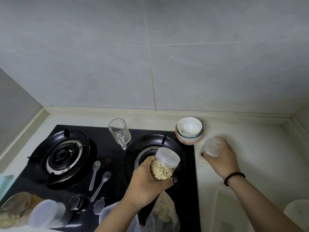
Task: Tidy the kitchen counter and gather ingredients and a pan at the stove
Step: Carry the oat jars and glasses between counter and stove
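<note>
Oat jar (164,166) over right burner (153,153), counter (250,148) beside

Pale grey tiled wall (150,56) — yellowed grout lines — above a cream counter (250,148) with raised backsplash.

left hand (147,180) curled, right hand (222,156) curled

- Container (296,213) at right edge: cut off, contents not clear.
- Bag of oats (164,213): top hidden behind left hand (145,185).
- Glass lid (11,210), bottom-left: cut by edge, blurred.
</note>
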Demonstrator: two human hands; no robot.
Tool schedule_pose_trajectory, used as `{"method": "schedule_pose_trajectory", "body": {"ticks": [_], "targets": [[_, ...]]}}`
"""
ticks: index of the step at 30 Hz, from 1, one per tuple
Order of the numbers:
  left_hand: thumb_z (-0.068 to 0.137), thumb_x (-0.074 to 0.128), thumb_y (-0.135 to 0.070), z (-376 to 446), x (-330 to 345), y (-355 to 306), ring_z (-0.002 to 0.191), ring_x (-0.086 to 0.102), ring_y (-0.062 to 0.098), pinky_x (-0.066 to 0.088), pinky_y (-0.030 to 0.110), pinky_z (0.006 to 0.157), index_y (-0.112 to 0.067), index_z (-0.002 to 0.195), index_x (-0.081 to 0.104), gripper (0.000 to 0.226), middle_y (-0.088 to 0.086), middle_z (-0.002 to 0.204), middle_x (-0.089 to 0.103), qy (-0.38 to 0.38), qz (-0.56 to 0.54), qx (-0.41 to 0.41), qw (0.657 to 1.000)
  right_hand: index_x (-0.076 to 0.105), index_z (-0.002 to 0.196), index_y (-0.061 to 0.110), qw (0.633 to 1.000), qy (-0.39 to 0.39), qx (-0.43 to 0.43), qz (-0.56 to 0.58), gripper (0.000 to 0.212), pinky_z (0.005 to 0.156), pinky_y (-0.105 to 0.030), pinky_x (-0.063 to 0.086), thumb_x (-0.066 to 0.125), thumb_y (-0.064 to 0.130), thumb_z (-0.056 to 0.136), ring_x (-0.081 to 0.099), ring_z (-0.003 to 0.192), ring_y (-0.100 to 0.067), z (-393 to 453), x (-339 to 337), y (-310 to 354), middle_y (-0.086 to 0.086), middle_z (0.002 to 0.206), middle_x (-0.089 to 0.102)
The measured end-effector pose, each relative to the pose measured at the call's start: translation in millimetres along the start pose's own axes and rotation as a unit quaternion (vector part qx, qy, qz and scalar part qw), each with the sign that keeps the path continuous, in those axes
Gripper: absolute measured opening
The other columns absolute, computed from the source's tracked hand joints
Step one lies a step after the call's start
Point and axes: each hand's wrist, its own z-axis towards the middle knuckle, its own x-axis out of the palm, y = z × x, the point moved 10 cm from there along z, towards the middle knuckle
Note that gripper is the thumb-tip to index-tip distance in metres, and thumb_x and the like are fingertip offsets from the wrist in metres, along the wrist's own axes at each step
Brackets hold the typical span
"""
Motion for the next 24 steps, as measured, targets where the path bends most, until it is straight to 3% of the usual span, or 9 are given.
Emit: {"method": "schedule_pose_trajectory", "body": {"ticks": [5, 9, 12, 15, 19, 22, 24], "targets": [[0.062, 0.087, -0.023, -9, -11, 3, 0.078, 0.07, 0.014, 0.06, 0.038, 0.072, -0.035, 0.107, 0.061, 0.053, -0.007, 0.089, 0.071, -0.012, -0.038, -0.011, 0.999, 0.046, 0.133, 0.018, 0.999, -0.025, -0.033, 0.032, 0.073, 0.094, -0.029, 0.038, 0.081, 0.023, 0.069, 0.048, 0.119, -0.025, -26, -22, 34, -0.005, 0.126, 0.054], [0.065, 0.085, -0.011, -23, -26, 0, 0.078, 0.071, 0.015, 0.057, 0.024, 0.063, -0.023, 0.105, 0.064, 0.047, 0.004, 0.091, 0.072, -0.023, -0.091, -0.016, 0.995, 0.045, 0.128, 0.026, 0.992, -0.02, -0.056, 0.115, 0.072, 0.082, -0.022, 0.038, 0.084, 0.023, 0.067, 0.05, 0.103, -0.014, -55, -35, 65, 0.011, 0.112, 0.05], [0.06, 0.085, -0.019, -35, -41, 0, 0.086, 0.07, 0.015, 0.059, 0.035, 0.078, -0.025, 0.104, 0.065, 0.049, 0.001, 0.092, 0.073, -0.033, -0.119, -0.006, 0.992, 0.043, 0.117, 0.035, 0.98, 0.011, -0.068, 0.189, 0.069, 0.072, -0.017, 0.043, 0.087, 0.024, 0.064, 0.058, 0.095, -0.009, -73, -33, 88, 0.017, 0.105, 0.055], [0.058, 0.087, -0.023, -49, -60, 3, 0.09, 0.071, 0.017, 0.059, 0.038, 0.082, -0.024, 0.106, 0.065, 0.053, 0.0, 0.094, 0.074, -0.047, -0.161, 0.001, 0.986, 0.047, 0.115, 0.033, 0.965, 0.052, -0.074, 0.246, 0.067, 0.08, -0.028, 0.051, 0.087, 0.019, 0.064, 0.062, 0.1, -0.012, -87, -21, 106, 0.01, 0.112, 0.06], [0.05, 0.085, -0.04, -72, -85, 11, 0.093, 0.071, 0.018, 0.059, 0.037, 0.081, -0.023, 0.108, 0.066, 0.063, 0.001, 0.097, 0.074, -0.074, -0.212, -0.004, 0.975, 0.057, 0.108, 0.025, 0.94, 0.117, -0.084, 0.31, 0.051, 0.08, -0.029, 0.052, 0.081, 0.003, 0.069, 0.066, 0.096, -0.012, -112, -2, 136, 0.004, 0.107, 0.068], [0.067, 0.086, -0.025, -93, -112, 27, 0.093, 0.071, 0.019, 0.059, 0.037, 0.079, -0.025, 0.11, 0.065, 0.048, 0.002, 0.1, 0.073, -0.114, -0.244, -0.018, 0.963, 0.061, 0.105, 0.022, 0.92, 0.176, -0.08, 0.34, 0.044, 0.076, -0.026, 0.052, 0.077, -0.001, 0.072, 0.068, 0.092, -0.012, -137, 25, 161, 0.003, 0.099, 0.072], [0.069, 0.085, -0.029, -109, -129, 37, 0.094, 0.07, 0.019, 0.058, 0.038, 0.081, -0.031, 0.11, 0.063, 0.046, 0.0, 0.103, 0.071, -0.14, -0.266, -0.022, 0.953, 0.063, 0.106, 0.021, 0.904, 0.218, -0.066, 0.362, 0.042, 0.072, -0.028, 0.052, 0.079, 0.003, 0.072, 0.068, 0.094, -0.016, -153, 47, 174, -0.001, 0.1, 0.073]]}}
